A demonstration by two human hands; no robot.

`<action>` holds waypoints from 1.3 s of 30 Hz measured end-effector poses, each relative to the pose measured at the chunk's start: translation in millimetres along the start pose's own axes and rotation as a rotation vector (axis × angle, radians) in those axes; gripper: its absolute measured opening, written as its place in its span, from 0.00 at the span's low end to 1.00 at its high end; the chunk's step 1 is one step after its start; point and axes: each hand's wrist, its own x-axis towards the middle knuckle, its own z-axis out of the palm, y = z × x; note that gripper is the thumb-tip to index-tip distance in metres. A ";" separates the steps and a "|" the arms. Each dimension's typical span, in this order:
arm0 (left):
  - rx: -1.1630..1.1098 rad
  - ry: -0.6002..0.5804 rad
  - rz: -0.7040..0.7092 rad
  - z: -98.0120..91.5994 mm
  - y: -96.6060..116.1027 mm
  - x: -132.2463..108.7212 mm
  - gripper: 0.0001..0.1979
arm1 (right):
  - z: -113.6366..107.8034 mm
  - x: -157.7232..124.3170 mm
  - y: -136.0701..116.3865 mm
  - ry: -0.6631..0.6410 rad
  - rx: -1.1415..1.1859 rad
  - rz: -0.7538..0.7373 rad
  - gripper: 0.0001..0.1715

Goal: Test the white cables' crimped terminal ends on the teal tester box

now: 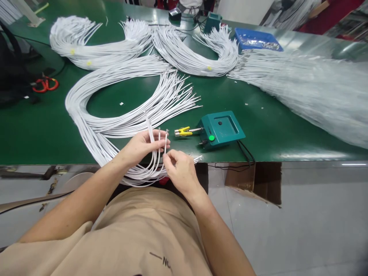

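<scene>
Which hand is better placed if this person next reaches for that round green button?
Probably the right hand: it is nearer the green button and seems to pinch a single cable. The left hand is farther off, holding several white cables.

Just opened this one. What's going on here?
A person in a tan top is handling white cables at the edge of a green table. The left hand holds several with their ends pointing up, while the right hand pinches one lower down. Just beyond the hands sits a teal device with a yellow clip. Larger cable bundles lie farther back, near a blue tray.
</scene>
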 end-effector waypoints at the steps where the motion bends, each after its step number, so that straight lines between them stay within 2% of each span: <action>1: -0.015 -0.004 0.006 2.7 -1.6 0.1 0.18 | -2.0 1.0 -0.3 0.004 0.019 0.008 0.15; 6: -0.026 0.010 0.058 13.2 -5.2 -0.9 0.21 | -14.7 13.7 0.5 0.198 0.245 0.106 0.11; 11: 0.002 -0.017 0.079 18.2 -1.8 -6.2 0.21 | -16.3 28.2 1.7 0.104 0.612 0.202 0.14; 14: 0.004 -0.036 0.063 19.5 -0.8 -8.4 0.20 | -14.8 31.1 2.0 0.110 0.766 0.249 0.11; 18: -0.021 0.012 0.049 22.3 1.6 -8.9 0.21 | -9.3 31.0 2.7 0.120 0.992 0.314 0.09; 21: -0.054 0.014 0.047 25.6 4.8 -8.9 0.21 | -3.7 31.2 1.5 0.036 1.277 0.423 0.10; 23: -0.074 -0.009 0.052 26.8 6.6 -9.2 0.21 | -2.4 32.1 -0.3 -0.007 1.374 0.460 0.08; 25: -0.082 -0.038 0.064 26.7 7.8 -9.9 0.20 | -4.2 33.9 -2.6 0.005 1.363 0.443 0.06; 28: -0.069 -0.077 0.072 25.8 9.2 -11.5 0.19 | -10.7 37.4 -5.6 0.038 1.251 0.352 0.12; 32: -0.049 -0.095 0.063 24.4 11.7 -13.3 0.17 | -16.1 39.0 -3.8 -0.013 1.102 0.301 0.10; 39: -0.008 -0.048 0.032 20.7 9.6 -11.9 0.17 | -13.2 30.4 3.8 0.071 0.997 0.294 0.10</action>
